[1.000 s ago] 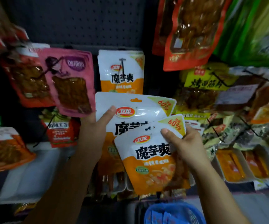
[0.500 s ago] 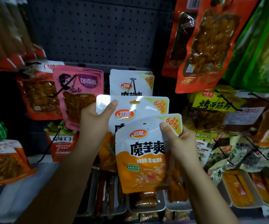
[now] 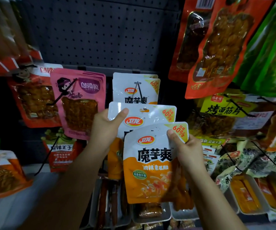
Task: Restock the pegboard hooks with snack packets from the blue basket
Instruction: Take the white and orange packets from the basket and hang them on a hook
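The left hand (image 3: pixel 106 127) gripped the upper of 2 matching snack packets, the rear packet (image 3: pixel 152 117), with the thumb laid across its top left corner and the fingers hidden behind it. This packet was white over its upper part, with an orange and red oval logo, a yellow corner flash printed "60%" at the top right and a small hang hole near the middle of its top edge; its lower half, mostly covered, turned orange. The right hand (image 3: pixel 185 146) pinched the front packet (image 3: pixel 149 165) at its top right corner, thumb on the face just beside the yellow "60%" flash and the other fingers curled behind. The front packet overlapped the lower part of the rear one and showed the same design in full: white top with the oval logo, large black Chinese characters across the middle, then an orange lower half with a small green label and a picture of pale and reddish strips. Both were held up in front of the dark grey pegboard (image 3: pixel 100 34), just below the hung packets (image 3: pixel 134 90) of the same kind, which dangled from a black hook (image 3: pixel 138 87) that passed through their top. The rear packet's top edge covered the bottom of those hung ones. To the left hung a pink packet (image 3: pixel 79 103), and to the upper right red-orange packets (image 3: pixel 217 47). Below the hands sat grey trays (image 3: pixel 152 216) of wrapped snacks.
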`<state>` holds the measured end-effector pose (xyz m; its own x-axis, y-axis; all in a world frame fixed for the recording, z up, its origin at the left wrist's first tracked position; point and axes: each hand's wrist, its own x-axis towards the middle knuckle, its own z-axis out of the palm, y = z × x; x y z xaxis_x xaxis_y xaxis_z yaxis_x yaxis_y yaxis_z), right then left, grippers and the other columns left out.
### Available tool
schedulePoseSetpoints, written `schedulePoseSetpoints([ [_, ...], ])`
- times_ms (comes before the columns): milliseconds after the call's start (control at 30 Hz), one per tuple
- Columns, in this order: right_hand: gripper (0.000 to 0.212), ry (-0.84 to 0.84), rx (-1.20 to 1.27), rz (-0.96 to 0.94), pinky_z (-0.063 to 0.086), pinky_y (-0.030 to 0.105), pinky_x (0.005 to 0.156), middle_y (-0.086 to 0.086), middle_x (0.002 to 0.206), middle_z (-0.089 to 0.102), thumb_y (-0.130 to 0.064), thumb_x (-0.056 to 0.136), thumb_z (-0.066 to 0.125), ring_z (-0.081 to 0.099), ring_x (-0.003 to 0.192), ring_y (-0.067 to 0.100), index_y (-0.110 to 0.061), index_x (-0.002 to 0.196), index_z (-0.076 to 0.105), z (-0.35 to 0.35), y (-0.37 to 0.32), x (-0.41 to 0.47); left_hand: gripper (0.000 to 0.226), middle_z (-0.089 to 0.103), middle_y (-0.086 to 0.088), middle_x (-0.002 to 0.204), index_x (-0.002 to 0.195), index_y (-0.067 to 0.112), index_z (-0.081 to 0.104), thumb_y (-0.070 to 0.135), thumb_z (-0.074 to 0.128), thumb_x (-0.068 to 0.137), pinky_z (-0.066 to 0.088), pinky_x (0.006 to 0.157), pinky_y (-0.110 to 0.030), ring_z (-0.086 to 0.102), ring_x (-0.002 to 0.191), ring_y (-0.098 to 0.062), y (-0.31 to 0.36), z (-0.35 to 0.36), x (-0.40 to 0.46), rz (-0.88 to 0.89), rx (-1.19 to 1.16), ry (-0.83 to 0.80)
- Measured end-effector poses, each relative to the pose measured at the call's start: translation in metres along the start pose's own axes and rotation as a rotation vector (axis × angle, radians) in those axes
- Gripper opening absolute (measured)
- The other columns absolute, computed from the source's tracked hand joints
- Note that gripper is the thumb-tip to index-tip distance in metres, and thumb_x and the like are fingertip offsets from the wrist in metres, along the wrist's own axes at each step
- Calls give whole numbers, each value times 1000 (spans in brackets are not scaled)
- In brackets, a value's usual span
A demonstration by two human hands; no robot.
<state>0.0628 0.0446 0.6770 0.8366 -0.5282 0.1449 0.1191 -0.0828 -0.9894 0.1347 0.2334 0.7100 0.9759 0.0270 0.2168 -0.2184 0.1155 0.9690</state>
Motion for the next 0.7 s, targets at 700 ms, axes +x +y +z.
schedulePoseSetpoints([
  [700,24,102,-149,-16,43,24,56,-5,61,62,-31,86,67,58,57,10,-18,66,62,53,14,106,22,69,9,90,106,15,69,16,70,84,53,60,-14,68,79,-3,-27,13,121,22,130,-10],
])
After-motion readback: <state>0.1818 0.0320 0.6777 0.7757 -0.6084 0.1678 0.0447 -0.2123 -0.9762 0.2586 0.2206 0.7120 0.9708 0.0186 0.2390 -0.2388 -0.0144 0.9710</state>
